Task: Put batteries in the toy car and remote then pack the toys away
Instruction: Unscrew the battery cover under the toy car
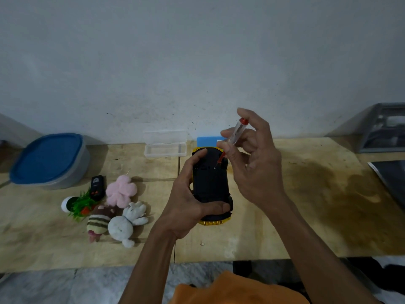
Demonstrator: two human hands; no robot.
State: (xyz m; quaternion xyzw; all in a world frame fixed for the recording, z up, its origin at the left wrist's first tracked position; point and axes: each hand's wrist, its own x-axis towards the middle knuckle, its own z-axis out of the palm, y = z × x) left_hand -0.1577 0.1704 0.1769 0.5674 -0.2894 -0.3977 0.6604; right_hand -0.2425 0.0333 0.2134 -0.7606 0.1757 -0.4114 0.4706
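A: Status on the toy car (211, 185)?

B: Flipped belly-up, black underside facing the camera, yellow body showing at both ends. Left hand (186, 207) is clamped round it from the left, thumb across the near end, fingers over the far end. Car looks held just above the desk (306, 194), though contact is hard to judge from this angle.

A: Right hand?

B: Right hand (252, 163) pinches a screwdriver (235, 137), clear handle with red cap, between thumb and fingertips. Shaft angles down and left; tip sits on the car's underside near the far end, likely at a screw, too small to confirm.

A: Remote?

B: Black remote (97, 187) lies on the desk well left of the car, untouched. Just beside it: a pink plush (120, 191), a white bunny plush (125, 224), a striped plush (98, 224) and a small green plastic plant in a white pot (76, 205), all bunched together and touching.

A: Containers?

B: Grey tub with blue lid (48, 159), lid on, at far left. Clear plastic case (165, 144) stands open against the wall, past the car. A blue flat item (207, 141) lies just behind the car, partly hidden by the right hand.

A: Batteries?

B: Can't pick any out.
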